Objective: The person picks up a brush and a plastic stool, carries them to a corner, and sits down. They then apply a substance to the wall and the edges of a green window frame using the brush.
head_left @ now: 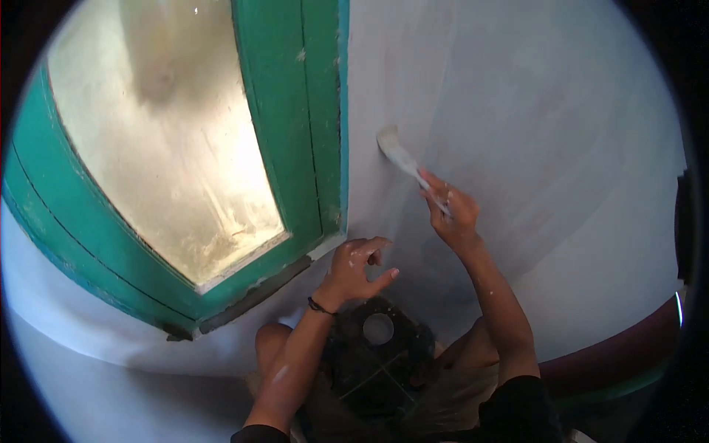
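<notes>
My right hand [456, 209] is closed around the handle of a paintbrush [399, 154]. The brush's pale bristles touch the whitish wall [517, 111], a short way right of the green window frame [294, 118]. Lower down, my left hand [359, 270] is held out near the frame's bottom corner, thumb and fingers apart in a curve, with nothing between them. White paint specks mark its fingers, and a dark band circles that wrist. Below both hands, between my legs, a round container [378, 329] shows a pale grey top.
Frosted glass [159, 111] fills the green frame on the left. A rough grey sill strip [255, 294] runs under it. Dark tiles [377, 384] with light joints lie between my knees. A dark red surface [613, 347] is at the lower right.
</notes>
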A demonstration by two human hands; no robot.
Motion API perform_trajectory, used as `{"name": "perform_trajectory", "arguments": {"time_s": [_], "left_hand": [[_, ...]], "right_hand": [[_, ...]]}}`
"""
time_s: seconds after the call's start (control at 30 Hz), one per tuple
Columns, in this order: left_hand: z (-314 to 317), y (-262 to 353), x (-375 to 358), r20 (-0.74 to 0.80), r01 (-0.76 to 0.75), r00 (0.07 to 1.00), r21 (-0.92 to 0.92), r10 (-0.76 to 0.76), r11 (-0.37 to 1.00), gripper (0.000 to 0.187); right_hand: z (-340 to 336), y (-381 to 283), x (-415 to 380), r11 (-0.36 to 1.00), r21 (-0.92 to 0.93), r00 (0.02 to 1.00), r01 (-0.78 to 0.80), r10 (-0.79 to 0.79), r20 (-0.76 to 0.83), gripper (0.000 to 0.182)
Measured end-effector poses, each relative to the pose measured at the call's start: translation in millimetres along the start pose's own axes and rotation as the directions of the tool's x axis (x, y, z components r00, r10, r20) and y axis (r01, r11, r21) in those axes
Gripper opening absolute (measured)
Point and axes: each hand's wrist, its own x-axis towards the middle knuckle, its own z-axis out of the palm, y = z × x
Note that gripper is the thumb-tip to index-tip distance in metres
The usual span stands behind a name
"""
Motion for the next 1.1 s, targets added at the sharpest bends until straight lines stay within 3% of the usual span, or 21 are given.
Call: {"name": "perform_trajectory", "arguments": {"time_s": [0.07, 0.17, 0.27, 0.33, 0.4, 0.47, 0.57, 0.67, 0.77, 0.8, 0.87, 0.97, 1.03, 1.1], "left_hand": [[-5, 2, -3, 0.038, 0.007, 0.999, -0.105, -0.003, 0.994, 0.045], [-11, 1, -3, 0.026, -0.017, 0.999, -0.173, 0.022, 0.985, 0.045], [-10, -1, -2, 0.031, -0.006, 0.999, -0.173, 0.011, 0.985, 0.045], [-6, -3, -2, 0.056, 0.012, 0.998, -0.147, -0.003, 0.989, 0.044], [-5, -5, -2, 0.084, 0.026, 0.996, -0.099, -0.018, 0.995, 0.043], [-4, -1, 0, 0.088, 0.032, 0.996, -0.088, -0.024, 0.996, 0.041], [-4, 5, 1, 0.072, 0.038, 0.997, -0.104, -0.031, 0.994, 0.039], [-5, 6, 1, 0.043, 0.031, 0.999, -0.105, -0.026, 0.994, 0.037], [-3, 6, 1, 0.024, 0.034, 0.999, -0.095, -0.032, 0.995, 0.035], [-4, 7, 2, 0.021, 0.037, 0.999, -0.087, -0.036, 0.996, 0.035], [-5, 8, 1, 0.001, 0.033, 0.999, -0.088, -0.033, 0.996, 0.035], [-8, 12, 2, -0.016, -0.001, 1.000, -0.095, 0.000, 0.996, 0.037], [-11, 11, 0, -0.029, -0.020, 0.999, -0.101, 0.017, 0.995, 0.037], [-13, 11, -3, -0.051, -0.026, 0.999, -0.113, 0.021, 0.993, 0.038]], "right_hand": [[-8, 5, -31, 0.995, 0.072, 0.992, -0.068, 0.060, 0.107, 0.024], [-43, 3, -10, 0.950, 0.154, 0.912, -0.273, 0.204, 0.355, 0.020], [-67, 0, 55, 0.967, 0.097, 0.880, -0.237, 0.172, 0.442, 0.020], [-70, 2, 103, 0.985, 0.010, 0.901, -0.173, 0.154, 0.406, 0.019], [-70, 10, 149, 0.991, -0.118, 0.960, 0.056, -0.021, 0.279, 0.016], [-69, 14, 190, 0.972, -0.103, 0.975, 0.212, -0.202, 0.097, 0.011], [-64, 16, 224, 0.965, -0.170, 0.937, 0.201, -0.240, -0.253, 0.018], [-56, 45, 235, 0.969, -0.070, 0.858, 0.237, -0.242, -0.453, 0.019], [-46, 23, 194, 0.955, -0.218, 0.926, 0.202, -0.259, -0.274, 0.013], [-40, 16, 171, 0.953, -0.280, 0.968, 0.117, -0.172, -0.181, 0.014], [-21, 8, 121, 0.957, -0.271, 0.988, 0.105, -0.132, -0.085, 0.018], [-5, 3, 52, 0.973, -0.093, 0.978, 0.209, -0.207, 0.030, 0.022], [-7, -3, 13, 0.990, -0.027, 0.978, 0.142, -0.136, 0.157, 0.027], [-19, -14, -9, 0.998, 0.055, 0.948, -0.002, -0.016, 0.318, 0.018]]}}
